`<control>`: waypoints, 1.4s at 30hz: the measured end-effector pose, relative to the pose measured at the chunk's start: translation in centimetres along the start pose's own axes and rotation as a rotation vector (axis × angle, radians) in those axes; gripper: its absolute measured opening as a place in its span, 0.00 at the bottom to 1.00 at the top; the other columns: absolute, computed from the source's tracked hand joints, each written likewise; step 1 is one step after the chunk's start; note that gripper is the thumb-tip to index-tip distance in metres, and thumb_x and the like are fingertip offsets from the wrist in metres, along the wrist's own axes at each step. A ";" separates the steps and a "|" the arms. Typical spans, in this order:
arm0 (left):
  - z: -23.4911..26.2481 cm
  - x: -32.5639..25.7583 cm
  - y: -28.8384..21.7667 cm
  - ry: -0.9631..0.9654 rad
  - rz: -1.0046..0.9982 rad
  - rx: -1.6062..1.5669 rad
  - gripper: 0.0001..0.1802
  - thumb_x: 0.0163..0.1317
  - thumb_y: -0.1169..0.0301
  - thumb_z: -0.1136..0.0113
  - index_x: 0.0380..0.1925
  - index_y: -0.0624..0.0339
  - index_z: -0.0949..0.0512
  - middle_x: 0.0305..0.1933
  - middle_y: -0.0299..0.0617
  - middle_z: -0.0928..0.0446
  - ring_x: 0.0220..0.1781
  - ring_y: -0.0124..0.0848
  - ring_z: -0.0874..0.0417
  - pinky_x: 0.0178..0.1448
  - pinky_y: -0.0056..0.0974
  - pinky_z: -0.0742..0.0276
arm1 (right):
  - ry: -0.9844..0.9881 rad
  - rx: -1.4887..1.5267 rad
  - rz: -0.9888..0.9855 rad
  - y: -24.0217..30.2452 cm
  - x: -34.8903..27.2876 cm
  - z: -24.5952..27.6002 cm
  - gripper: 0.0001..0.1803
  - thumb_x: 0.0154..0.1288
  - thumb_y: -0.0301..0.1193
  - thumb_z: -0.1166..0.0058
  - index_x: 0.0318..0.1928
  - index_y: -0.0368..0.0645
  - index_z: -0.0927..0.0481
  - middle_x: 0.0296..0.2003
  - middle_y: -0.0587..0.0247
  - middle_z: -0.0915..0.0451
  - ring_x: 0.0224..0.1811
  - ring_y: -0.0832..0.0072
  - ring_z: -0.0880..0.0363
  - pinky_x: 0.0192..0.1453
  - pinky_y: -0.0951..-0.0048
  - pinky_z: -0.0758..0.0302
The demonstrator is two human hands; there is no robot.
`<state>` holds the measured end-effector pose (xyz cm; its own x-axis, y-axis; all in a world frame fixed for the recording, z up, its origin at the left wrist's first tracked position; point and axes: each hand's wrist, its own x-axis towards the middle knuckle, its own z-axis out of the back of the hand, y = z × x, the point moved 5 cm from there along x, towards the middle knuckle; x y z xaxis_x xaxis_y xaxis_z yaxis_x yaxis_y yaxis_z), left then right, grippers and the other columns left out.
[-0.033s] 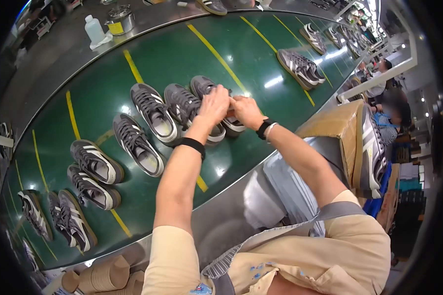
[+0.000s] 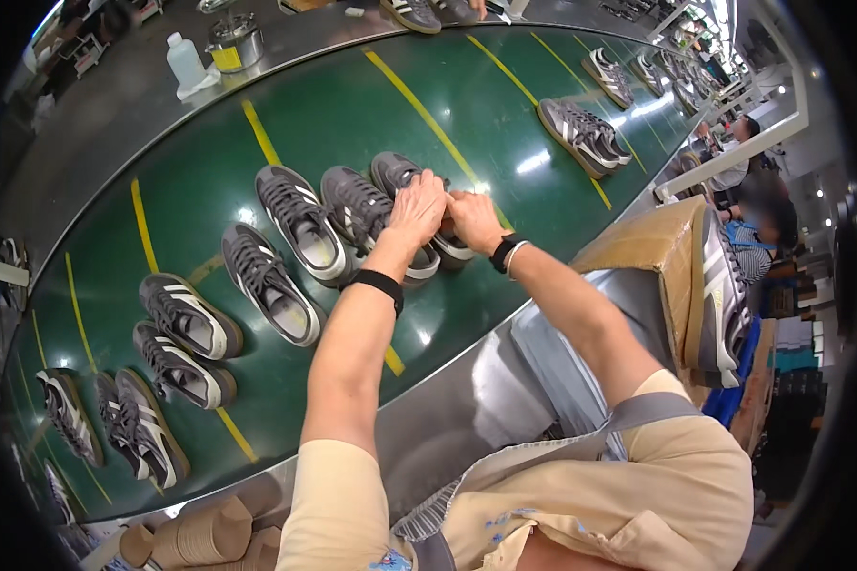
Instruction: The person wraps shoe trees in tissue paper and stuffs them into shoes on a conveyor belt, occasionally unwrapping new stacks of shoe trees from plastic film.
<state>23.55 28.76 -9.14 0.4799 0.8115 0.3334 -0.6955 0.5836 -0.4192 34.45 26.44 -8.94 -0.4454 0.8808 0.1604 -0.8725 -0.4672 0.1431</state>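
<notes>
My left hand (image 2: 417,211) and right hand (image 2: 476,223) come together over a dark grey sneaker (image 2: 392,169) with pale stripes. Their fingers are bent and closed on its upper near the laces, and the fingertips are partly hidden. Only the shoe's toe and part of its heel show around my hands. Close by on the left stands a second grey sneaker (image 2: 350,195), its heel end partly behind my left forearm. Further left are another laced sneaker (image 2: 290,211) and one more sneaker (image 2: 269,285), heels toward me.
Several more sneakers (image 2: 190,314) stand along the green belt (image 2: 333,114) with yellow lines. A white bottle (image 2: 185,59) and a metal pot (image 2: 233,43) are beyond it. At right, a sneaker (image 2: 719,295) leans by a cardboard box (image 2: 638,243). Another person's hand (image 2: 480,9) shows at the far edge.
Another person's hand and a second shoe have come into view at the far edge. My hands stay at the same sneaker, with only a slight shift of the fingers.
</notes>
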 end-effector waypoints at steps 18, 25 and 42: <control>19.2 -21.7 4.1 -0.150 0.395 0.133 0.17 0.48 0.77 0.35 0.39 0.60 0.27 0.41 0.47 0.26 0.45 0.48 0.24 0.48 0.44 0.29 | 0.246 0.003 -0.067 1.9 5.1 3.9 0.25 0.48 0.31 0.32 0.44 0.38 0.30 0.32 0.49 0.18 0.39 0.53 0.17 0.40 0.55 0.21; 23.6 -36.9 9.4 0.049 0.952 0.169 0.43 0.52 0.68 0.30 0.67 0.54 0.42 0.50 0.54 0.31 0.47 0.53 0.24 0.51 0.50 0.25 | 0.189 0.653 0.373 20.7 7.4 1.6 0.29 0.55 0.33 0.33 0.54 0.38 0.31 0.35 0.48 0.20 0.39 0.56 0.19 0.45 0.61 0.23; 30.1 -44.0 17.5 0.213 0.840 0.164 0.10 0.50 0.81 0.47 0.33 0.66 0.21 0.50 0.62 0.31 0.47 0.63 0.22 0.52 0.57 0.24 | 0.188 0.358 -0.041 35.3 8.9 -3.2 0.35 0.42 0.28 0.37 0.53 0.38 0.39 0.34 0.36 0.20 0.40 0.38 0.21 0.46 0.46 0.25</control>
<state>-25.81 2.37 -5.70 -0.1467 0.9683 -0.2021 -0.9235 -0.2073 -0.3228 -0.96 18.07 -5.55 -0.4694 0.8825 -0.0292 -0.7800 -0.3989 0.4822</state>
